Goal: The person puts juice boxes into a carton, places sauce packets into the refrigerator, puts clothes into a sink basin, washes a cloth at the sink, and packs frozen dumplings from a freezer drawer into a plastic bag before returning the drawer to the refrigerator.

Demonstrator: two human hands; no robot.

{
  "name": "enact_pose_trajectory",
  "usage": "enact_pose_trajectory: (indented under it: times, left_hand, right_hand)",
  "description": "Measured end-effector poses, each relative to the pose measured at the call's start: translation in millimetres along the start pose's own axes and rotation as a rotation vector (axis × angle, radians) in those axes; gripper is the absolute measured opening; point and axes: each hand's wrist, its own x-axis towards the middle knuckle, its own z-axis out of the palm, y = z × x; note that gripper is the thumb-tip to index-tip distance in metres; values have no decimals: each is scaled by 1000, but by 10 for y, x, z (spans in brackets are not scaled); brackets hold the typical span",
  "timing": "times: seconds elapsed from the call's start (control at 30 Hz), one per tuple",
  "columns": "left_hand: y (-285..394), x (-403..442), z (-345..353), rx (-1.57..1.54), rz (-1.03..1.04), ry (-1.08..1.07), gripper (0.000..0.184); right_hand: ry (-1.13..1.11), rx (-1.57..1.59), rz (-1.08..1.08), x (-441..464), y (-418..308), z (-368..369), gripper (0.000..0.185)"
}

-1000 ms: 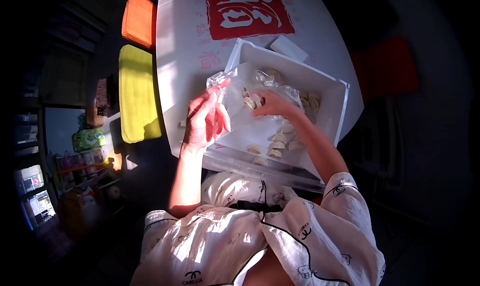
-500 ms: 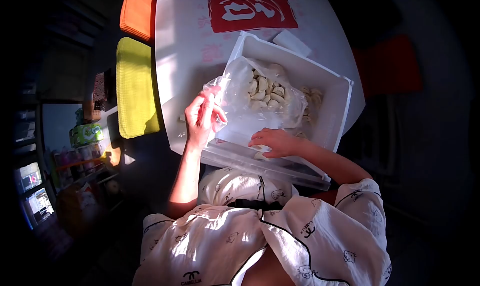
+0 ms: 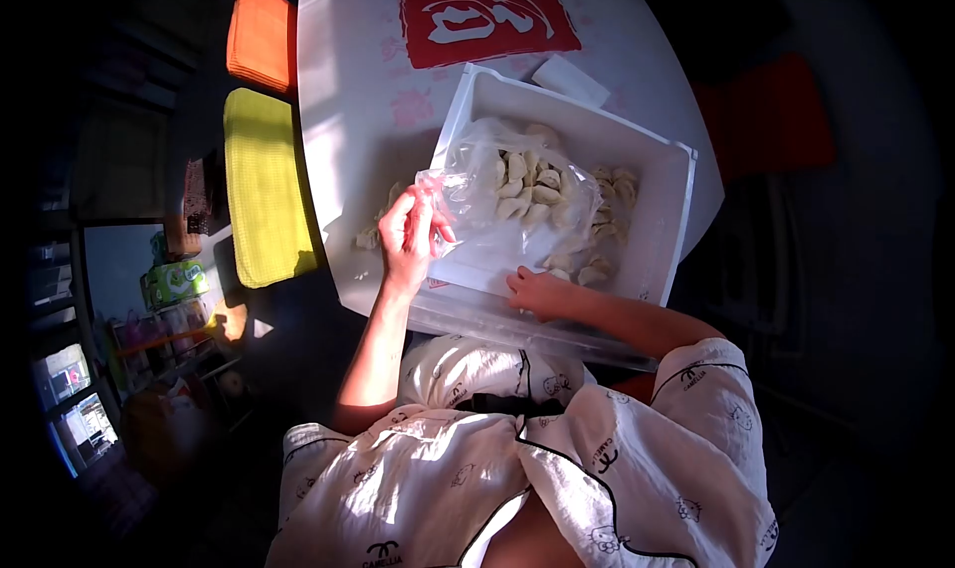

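Nearest you, your right hand point(image 3: 542, 294) is hovering low in the white bin point(image 3: 652, 185), fingers curling; whether it is gripping anything, I cannot tell. Your left hand point(image 3: 408, 235) is pinching the clear plastic bag point(image 3: 482, 220) by its edge. Loose dumplings point(image 3: 597, 272) are lying beyond your right hand; bagged dumplings point(image 3: 542, 192) are sitting farther in. You are apparently bagging dumplings; the next move is calling for a mouth held open. Beyond, the surface point(image 3: 348, 100) is supporting the bin.

Room from above; bin walls point(image 3: 607, 145) bar sides; bag point(image 3: 497, 230) blocks middle.
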Motion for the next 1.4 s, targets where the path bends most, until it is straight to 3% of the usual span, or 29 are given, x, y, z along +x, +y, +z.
enact_pose_trajectory:
  times: [0.13,0.2,0.27,0.33,0.4,0.47,0.53,0.6,0.7,0.8,0.87,1.0,1.2,1.3,1.4]
  left_hand:
    - [30,-9,24,15,-11,-1,25]
    - [20,-15,8,19,-10,17,25]
    - [26,-13,14,21,-11,37,25]
    - [111,-11,43,-27,1,72,23]
    - [121,5,13,-52,43,115,24]
    - [182,11,17,-68,25,225,27]
    - [164,14,-30,-30,58,232,27]
    - [170,8,-12,-61,53,201,26]
    - [137,9,6,-65,63,178,26]
    - [124,12,13,-38,67,178,25]
    - [114,12,25,-26,61,176,25]
    - [61,34,47,-30,59,193,28]
    - [99,40,45,-2,88,249,28]
    - [121,41,51,-15,75,242,28]
    - [103,41,47,-10,57,251,28]
  right_hand:
    - [235,290,119,-77,74,-278,27]
    - [198,744,316,-142,65,-835,24]
    - [439,857,466,-141,137,-1161,24]
    - [800,837,346,-83,238,-1358,21]
    - [1001,853,347,-126,162,-1589,22]
    - [863,912,300,-242,172,-1646,26]
    - [388,995,212,-557,276,-1588,34]
    - [-152,910,275,-634,256,-1328,54]
    - [255,-73,302,-706,105,-435,73]
    - [362,-295,454,-573,232,-129,79]
    - [208,-60,482,-472,349,-91,71]
    - [246,154,422,-453,531,20,58]
    - [251,214,416,-423,587,94,52]
    - [68,248,561,-371,480,-91,52]
    - [138,247,488,-360,384,-80,47]
